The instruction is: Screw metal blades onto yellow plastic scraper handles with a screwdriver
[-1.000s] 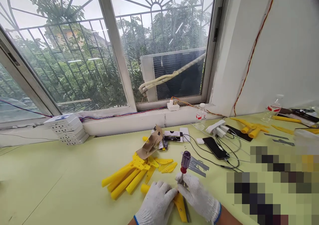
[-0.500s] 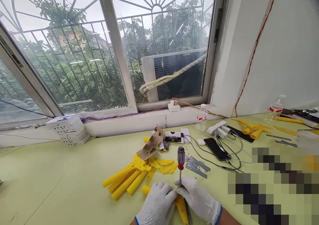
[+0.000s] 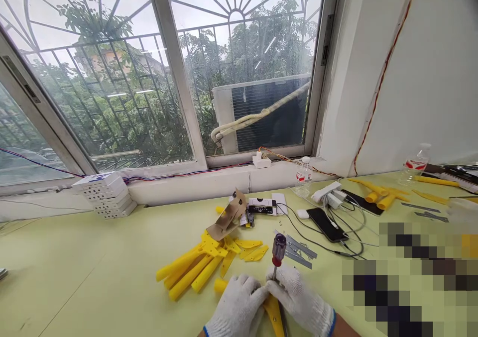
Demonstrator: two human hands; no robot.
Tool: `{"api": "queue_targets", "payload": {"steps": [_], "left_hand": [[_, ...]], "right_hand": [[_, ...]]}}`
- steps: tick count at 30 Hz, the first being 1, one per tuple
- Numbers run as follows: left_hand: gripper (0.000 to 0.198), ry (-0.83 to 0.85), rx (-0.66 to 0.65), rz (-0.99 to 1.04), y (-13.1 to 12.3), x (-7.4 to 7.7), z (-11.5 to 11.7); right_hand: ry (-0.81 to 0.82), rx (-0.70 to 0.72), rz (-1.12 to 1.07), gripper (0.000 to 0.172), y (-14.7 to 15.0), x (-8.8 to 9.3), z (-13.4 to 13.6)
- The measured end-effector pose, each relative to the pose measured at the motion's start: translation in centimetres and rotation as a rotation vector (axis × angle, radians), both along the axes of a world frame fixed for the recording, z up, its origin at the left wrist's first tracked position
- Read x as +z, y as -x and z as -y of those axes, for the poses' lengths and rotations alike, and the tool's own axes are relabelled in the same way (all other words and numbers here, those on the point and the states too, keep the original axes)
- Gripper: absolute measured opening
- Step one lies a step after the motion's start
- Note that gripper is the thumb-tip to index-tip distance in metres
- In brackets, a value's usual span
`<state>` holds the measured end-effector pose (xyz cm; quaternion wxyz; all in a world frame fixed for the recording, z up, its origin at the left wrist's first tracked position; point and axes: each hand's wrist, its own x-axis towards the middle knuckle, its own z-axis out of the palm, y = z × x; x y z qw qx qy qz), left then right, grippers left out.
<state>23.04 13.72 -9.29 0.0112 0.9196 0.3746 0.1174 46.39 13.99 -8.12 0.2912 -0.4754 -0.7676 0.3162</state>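
Observation:
Both hands wear white knitted gloves with blue cuffs. My left hand [image 3: 237, 304] is closed around a yellow plastic piece [image 3: 274, 316] at the bottom centre. The fingers of my right hand [image 3: 297, 297] pinch the shaft of a screwdriver [image 3: 279, 250], whose purple and red handle points up and leans slightly right. The screwdriver's tip is hidden between the fingers, above the yellow piece. A dark metal strip lies along the piece's right edge. Just beyond the hands are grey metal strips [image 3: 298, 251] with small screws and flat yellow parts [image 3: 257, 252].
Yellow tubular parts [image 3: 186, 265] lie left of the hands, beside an open cardboard box [image 3: 227, 217]. Behind are a black phone [image 3: 326, 224], cables, a power strip [image 3: 326, 191] and a bottle [image 3: 303, 176]. White boxes [image 3: 106, 195] are stacked at the left.
The screwdriver's handle has tipped to the right and sits lower. Both hands remain nearly in place. The whole view has shifted slightly.

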Motion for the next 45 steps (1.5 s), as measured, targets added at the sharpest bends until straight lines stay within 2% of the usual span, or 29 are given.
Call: {"api": "queue_targets", "payload": {"steps": [6, 10, 13, 16, 21, 23, 28, 31, 34, 37, 40, 45], "left_hand": [[0.016, 0.005, 0.014, 0.010, -0.1, -0.3, 0.1], [0.024, 0.004, 0.004, 0.021, 0.0, -0.6, 0.1], [0.029, 0.001, 0.003, 0.028, 0.0, -0.7, 0.1], [0.028, 0.007, 0.015, 0.026, 0.0, -0.6, 0.1], [0.026, 0.040, 0.024, 0.008, -0.2, 0.4, 0.5], [0.027, 0.052, 0.027, 0.005, -0.2, 0.9, 0.6], [0.018, 0.095, 0.038, -0.025, -0.4, 2.0, 0.8], [0.016, 0.107, 0.050, -0.049, -0.5, 2.5, 1.1], [0.020, 0.111, 0.051, -0.066, -0.6, 3.1, 1.4], [0.032, 0.092, 0.039, -0.091, -0.5, 3.8, 1.4], [0.034, 0.086, 0.023, -0.126, -0.4, 4.2, 1.1], [0.040, 0.059, 0.031, -0.156, -0.1, 4.6, 0.8]], "right_hand": [[-0.092, 0.016, -0.097, 0.039, -0.1, -1.5, 0.0], [-0.044, -0.022, -0.088, 0.048, -0.4, -2.5, 0.1], [0.018, -0.025, -0.061, 0.062, -0.6, -2.7, 0.1], [0.076, -0.001, 0.003, 0.074, -0.5, -1.8, 0.2], [0.071, 0.016, 0.022, 0.075, -0.3, -0.3, 0.4], [0.033, 0.015, -0.008, 0.068, -0.3, -0.3, 0.2], [0.015, 0.034, 0.038, 0.037, -0.3, -0.6, -0.5], [0.031, 0.048, 0.047, 0.031, -0.3, -0.8, -0.6], [0.023, 0.047, -0.034, 0.029, 0.0, -0.4, -0.4], [-0.051, -0.016, -0.157, 0.030, 0.1, 1.1, -0.2], [-0.195, -0.120, -0.272, 0.046, -0.1, 2.8, -0.2], [-0.119, -0.245, -0.255, 0.045, -1.2, 3.8, 0.4]]}}
